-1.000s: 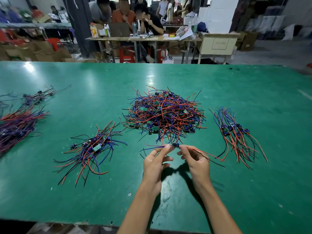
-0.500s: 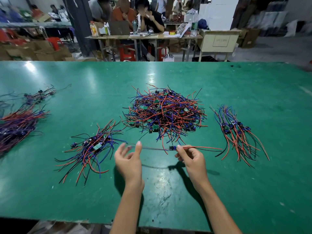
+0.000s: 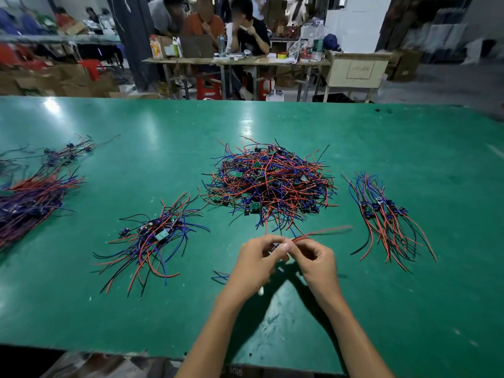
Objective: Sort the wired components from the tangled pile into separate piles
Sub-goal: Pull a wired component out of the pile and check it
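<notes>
- Green, glossy flat worktop (image 3: 381, 309), scuffed near the front edge, carrying every item listed below.
- Large tangled heap of red, blue and black wires with small green circuit boards (image 3: 270, 184), at the centre of the worktop, just beyond the hands.
- Single wired component with blurred red leads (image 3: 321, 232), lifted off the worktop in front of the heap; its red leads trail off to the right, and thin blue leads (image 3: 221, 276) show left of the left wrist.
- Left hand (image 3: 255, 264), fingers curled, fingertips pinching the near end of that component.
- Right hand (image 3: 313, 261), fingers curled, thumb and forefinger pinching the same component where it meets the left fingertips.
- Loose sorted pile of wired boards, left of centre (image 3: 154, 236), well apart from the hands.
- Neat fanned bundle of wired blue parts, on the right (image 3: 384, 214), leads pointing toward the near edge.
- Dense purple-and-red wire mass at the far left edge (image 3: 30, 200), with a smaller scatter (image 3: 66, 154) behind it.
- Background workbench (image 3: 234, 61) with seated people, bottles and cartons; detail blurred.
</notes>
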`<state>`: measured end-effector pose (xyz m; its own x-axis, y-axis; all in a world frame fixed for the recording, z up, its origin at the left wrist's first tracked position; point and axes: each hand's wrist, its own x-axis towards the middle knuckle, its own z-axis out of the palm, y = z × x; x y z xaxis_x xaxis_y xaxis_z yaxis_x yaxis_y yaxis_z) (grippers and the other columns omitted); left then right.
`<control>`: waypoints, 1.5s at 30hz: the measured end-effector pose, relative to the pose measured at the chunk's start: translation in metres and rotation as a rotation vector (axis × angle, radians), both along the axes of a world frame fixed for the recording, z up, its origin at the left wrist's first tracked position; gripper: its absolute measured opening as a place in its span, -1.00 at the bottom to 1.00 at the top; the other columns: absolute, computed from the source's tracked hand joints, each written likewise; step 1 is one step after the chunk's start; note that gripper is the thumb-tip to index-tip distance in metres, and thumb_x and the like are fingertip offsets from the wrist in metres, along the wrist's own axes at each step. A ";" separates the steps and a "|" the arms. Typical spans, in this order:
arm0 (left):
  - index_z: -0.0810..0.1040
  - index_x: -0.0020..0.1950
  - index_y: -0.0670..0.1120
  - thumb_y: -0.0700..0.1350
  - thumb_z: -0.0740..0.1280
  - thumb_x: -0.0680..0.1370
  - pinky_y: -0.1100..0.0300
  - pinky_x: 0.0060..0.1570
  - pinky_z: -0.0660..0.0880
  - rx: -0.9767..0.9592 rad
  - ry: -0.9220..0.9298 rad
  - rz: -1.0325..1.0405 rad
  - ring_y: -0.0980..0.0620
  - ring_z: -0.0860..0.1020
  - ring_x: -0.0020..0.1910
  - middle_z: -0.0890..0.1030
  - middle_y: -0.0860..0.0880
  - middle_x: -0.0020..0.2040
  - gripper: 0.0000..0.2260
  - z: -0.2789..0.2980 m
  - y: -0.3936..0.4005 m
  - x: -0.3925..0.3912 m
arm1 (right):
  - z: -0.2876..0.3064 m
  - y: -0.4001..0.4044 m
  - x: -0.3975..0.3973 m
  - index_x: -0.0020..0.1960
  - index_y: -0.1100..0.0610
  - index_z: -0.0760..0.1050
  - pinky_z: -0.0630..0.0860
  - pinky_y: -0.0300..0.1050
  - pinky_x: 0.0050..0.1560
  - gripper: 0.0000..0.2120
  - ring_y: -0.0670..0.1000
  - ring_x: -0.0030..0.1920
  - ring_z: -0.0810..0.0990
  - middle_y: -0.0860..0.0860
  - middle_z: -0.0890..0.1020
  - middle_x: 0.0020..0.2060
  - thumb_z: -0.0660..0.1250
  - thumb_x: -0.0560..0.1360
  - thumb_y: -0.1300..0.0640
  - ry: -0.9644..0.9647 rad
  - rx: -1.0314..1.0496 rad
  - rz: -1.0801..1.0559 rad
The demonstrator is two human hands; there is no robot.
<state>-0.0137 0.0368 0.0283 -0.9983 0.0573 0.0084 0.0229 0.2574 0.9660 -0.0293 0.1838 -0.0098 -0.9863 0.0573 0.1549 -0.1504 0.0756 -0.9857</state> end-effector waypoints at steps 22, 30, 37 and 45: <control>0.55 -0.34 -0.01 -0.15 0.37 0.48 0.34 -0.47 0.27 -0.184 -0.076 0.080 0.19 0.37 -0.51 0.56 0.08 -0.47 -0.81 0.009 0.026 0.009 | 0.007 -0.006 -0.010 -0.14 0.18 0.63 0.53 -0.24 -0.40 -0.69 -0.08 -0.39 0.58 0.02 0.69 -0.33 0.16 0.65 0.27 -0.177 -0.373 -0.104; 0.63 -0.17 -0.05 -0.08 0.34 0.51 0.15 -0.21 0.52 -0.257 -0.113 -0.109 0.14 0.54 -0.36 0.68 0.07 -0.33 -0.88 0.006 0.021 0.017 | 0.009 0.014 -0.015 -0.09 0.18 0.51 0.53 -0.32 -0.33 -0.76 -0.08 -0.35 0.54 0.04 0.61 -0.30 0.13 0.68 0.22 -0.261 -0.930 -0.245; 0.72 -0.10 -0.06 0.00 0.31 0.63 0.27 -0.44 0.23 -0.199 -0.092 -0.188 0.17 0.32 -0.51 0.72 -0.05 -0.23 -0.75 0.011 0.012 0.006 | 0.008 0.003 0.004 -0.05 0.18 0.65 0.51 -0.24 -0.35 -0.73 -0.06 -0.34 0.56 0.04 0.66 -0.30 0.31 0.58 0.00 -0.142 -0.419 -0.062; 0.63 0.14 -0.12 0.04 0.20 0.70 0.36 -0.45 0.28 -0.137 -0.237 -0.236 0.19 0.29 -0.53 0.73 0.01 -0.19 -0.70 0.012 -0.037 0.006 | 0.008 0.006 0.011 -0.16 0.17 0.68 0.52 -0.26 -0.38 -0.72 -0.05 -0.43 0.54 0.07 0.61 -0.42 0.44 0.46 -0.06 -0.130 -0.306 -0.047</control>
<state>-0.0074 0.0003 0.0406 -0.9310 0.2707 -0.2450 -0.1232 0.3987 0.9088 -0.0179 0.1895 -0.0016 -0.9918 0.1278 -0.0030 -0.0257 -0.2225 -0.9746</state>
